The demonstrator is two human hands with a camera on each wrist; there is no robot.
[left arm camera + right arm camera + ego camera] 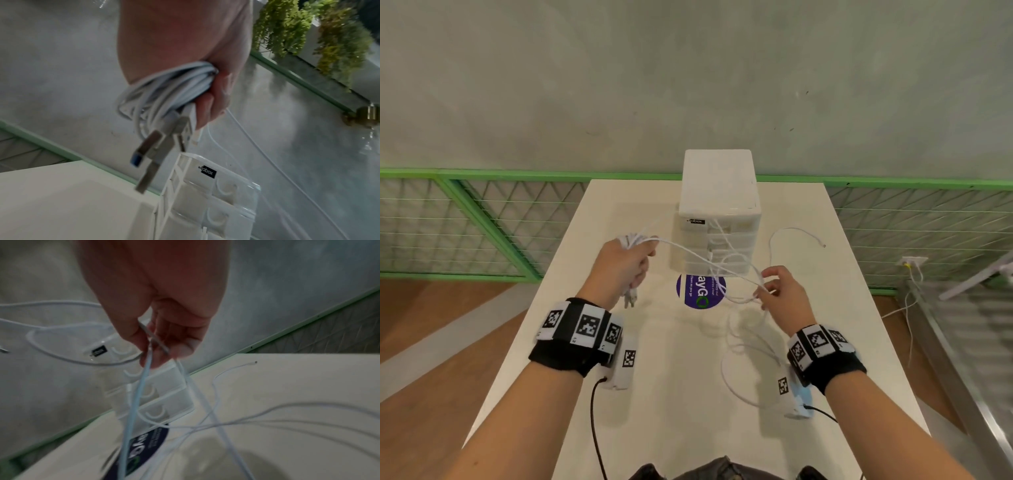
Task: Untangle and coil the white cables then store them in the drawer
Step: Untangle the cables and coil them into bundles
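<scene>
Gripping the coiled bundle point(174, 87) in my left hand point(621, 265) and pinching loose white cable point(743, 342) strands in my right hand point(784, 296) above the counter point(671, 394), I risk snagging the drawer unit point(717, 212), tightening the tangle.
</scene>
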